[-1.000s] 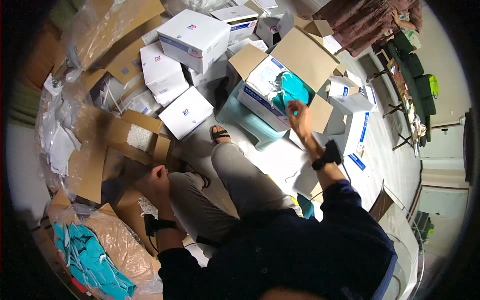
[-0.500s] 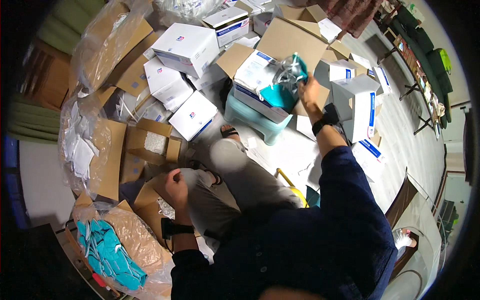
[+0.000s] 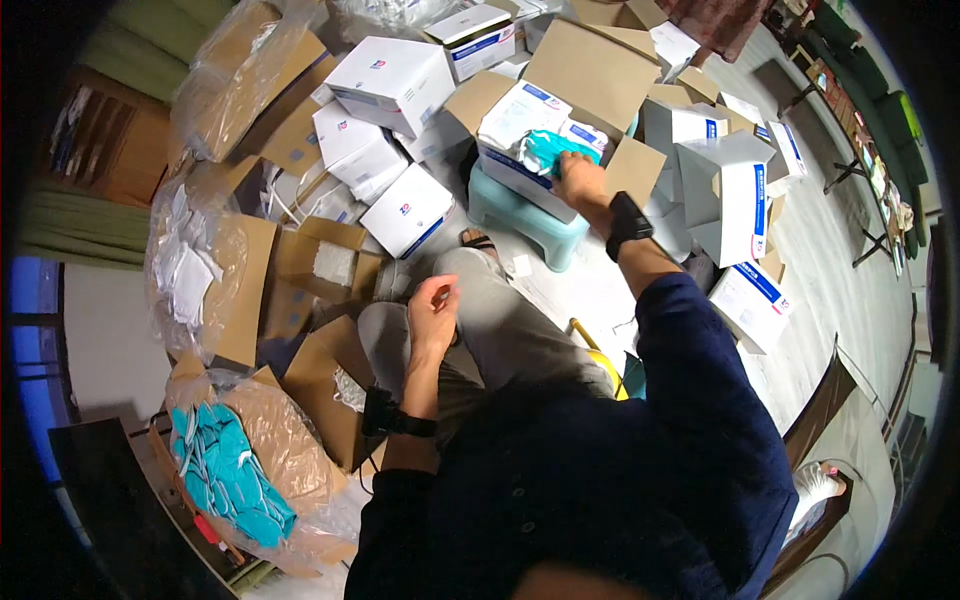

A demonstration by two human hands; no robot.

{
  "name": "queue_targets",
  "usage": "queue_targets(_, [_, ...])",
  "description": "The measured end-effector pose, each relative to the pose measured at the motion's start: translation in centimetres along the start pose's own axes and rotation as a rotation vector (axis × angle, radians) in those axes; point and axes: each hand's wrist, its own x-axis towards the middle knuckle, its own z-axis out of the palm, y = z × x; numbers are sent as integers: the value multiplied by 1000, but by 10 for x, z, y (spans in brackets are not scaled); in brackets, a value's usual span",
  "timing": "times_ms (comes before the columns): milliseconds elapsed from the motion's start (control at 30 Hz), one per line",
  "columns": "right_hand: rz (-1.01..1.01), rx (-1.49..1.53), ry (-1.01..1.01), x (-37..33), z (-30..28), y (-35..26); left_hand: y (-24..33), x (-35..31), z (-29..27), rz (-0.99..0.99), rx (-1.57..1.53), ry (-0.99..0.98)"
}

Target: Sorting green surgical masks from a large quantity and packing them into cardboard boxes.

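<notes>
My right hand (image 3: 582, 184) reaches into an open carton (image 3: 590, 85) on a pale blue stool (image 3: 545, 236). Its fingers are closed over a bundle of teal face masks (image 3: 548, 150), partly hidden beneath the hand. White packs with blue print (image 3: 522, 112) lie in the carton around the bundle. Over my lap hovers my left hand (image 3: 433, 318), fingers curled together, with nothing visible in them. To its left stands an open brown carton (image 3: 325, 385) with white crumpled material inside.
Closed white boxes (image 3: 392, 82) are stacked left of the stool; opened white boxes (image 3: 725, 200) stand to the right. A plastic-lined carton at lower left holds a pile of teal masks (image 3: 228, 470). Plastic-lined white pieces (image 3: 185, 265) sit further up. Something yellow (image 3: 603, 370) is beside my leg.
My right hand has moved down and left onto the carton's contents, bringing the teal masks with their straps down with it. My left hand has shifted right, over my lap.
</notes>
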Motion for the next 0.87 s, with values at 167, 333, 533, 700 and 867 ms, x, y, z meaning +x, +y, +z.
queue_targets(167, [80, 423, 233, 11, -32, 36, -8, -17, -16, -183, -13, -30])
queue_targets(333, [-77, 681, 133, -9, -105, -4, 16, -25, -25, 103, -3, 57])
queue_targets(533, [-775, 359, -606, -74, -145, -94, 143, -33, -32, 752, 556, 70])
queue_targets(700, [-1035, 537, -575, -109, -132, -171, 105, -42, -54, 249, 336, -288])
queue_targets(867, [-377, 1190, -536, -119, -80, -156, 46, -56, -83, -119, -209, -24])
